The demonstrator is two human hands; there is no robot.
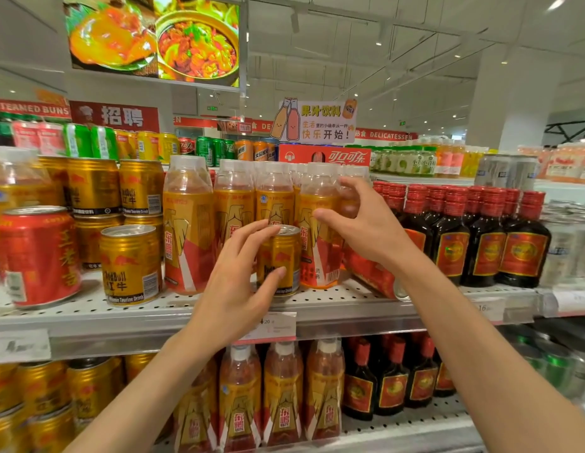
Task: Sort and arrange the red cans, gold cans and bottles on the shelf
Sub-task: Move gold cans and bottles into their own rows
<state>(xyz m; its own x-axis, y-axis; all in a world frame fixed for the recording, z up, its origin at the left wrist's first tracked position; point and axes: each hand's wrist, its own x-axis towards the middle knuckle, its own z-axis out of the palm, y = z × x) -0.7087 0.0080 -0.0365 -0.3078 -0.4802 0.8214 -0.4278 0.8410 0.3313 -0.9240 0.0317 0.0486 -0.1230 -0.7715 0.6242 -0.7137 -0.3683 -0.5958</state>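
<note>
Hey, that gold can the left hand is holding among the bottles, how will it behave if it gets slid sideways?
The gold can looks rigid metal, so it should slide without flexing. Its glossy wall may slip in the left hand. Short and upright, it probably won't tip easily; if it does, the round body would likely roll along the shelf.

Left hand (238,282) curled in a grip, right hand (359,220) raised beside it, fingers spread and relaxed.

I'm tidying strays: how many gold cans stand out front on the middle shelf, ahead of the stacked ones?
2: a free gold can left of the orange bottles, and a held gold can before them, gripped by the left hand. Others may be hidden.
</note>
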